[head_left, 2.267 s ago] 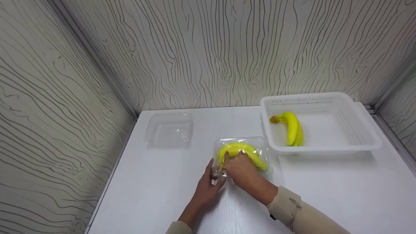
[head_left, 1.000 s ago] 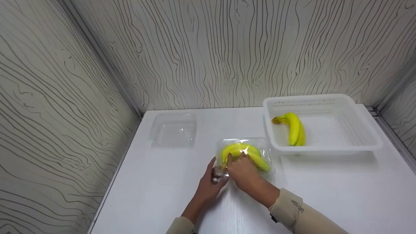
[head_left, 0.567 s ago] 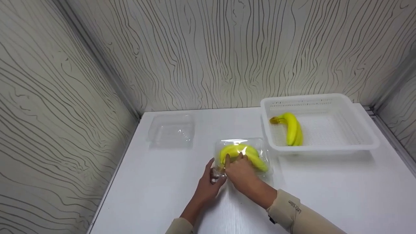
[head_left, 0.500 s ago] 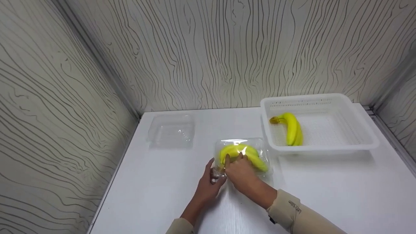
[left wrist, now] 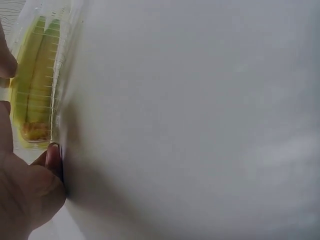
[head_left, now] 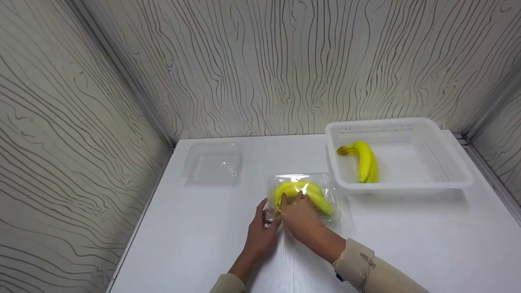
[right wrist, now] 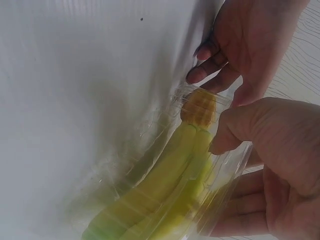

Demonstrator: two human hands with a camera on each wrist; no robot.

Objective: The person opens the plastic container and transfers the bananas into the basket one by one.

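A clear plastic clamshell container (head_left: 330, 185), lid down, holds a bunch of yellow bananas (head_left: 299, 188). My left hand (head_left: 260, 234) grips its near left corner, with the fingers along the left side and the thumb at the front. My right hand (head_left: 302, 213) lies over the near part of the lid, index finger pointing away from me. In the right wrist view, the right thumb (right wrist: 232, 132) presses the front edge near the brown banana stem (right wrist: 199, 107) while the other fingers lie across the lid. The left wrist view shows the bananas (left wrist: 37, 80) through the ribbed wall.
To the right stands a white perforated basket (head_left: 407, 186) with another banana bunch (head_left: 366, 162) at its left end. A second clear container (head_left: 213, 165) without fruit sits at the back left of the white table (head_left: 195, 236). Wood-grain panels (head_left: 260, 69) rise around the table.
The left thumb has moved slightly up toward the container's front corner, close to the right thumb. Otherwise both hands and the container stay in place; the view shifts slightly.
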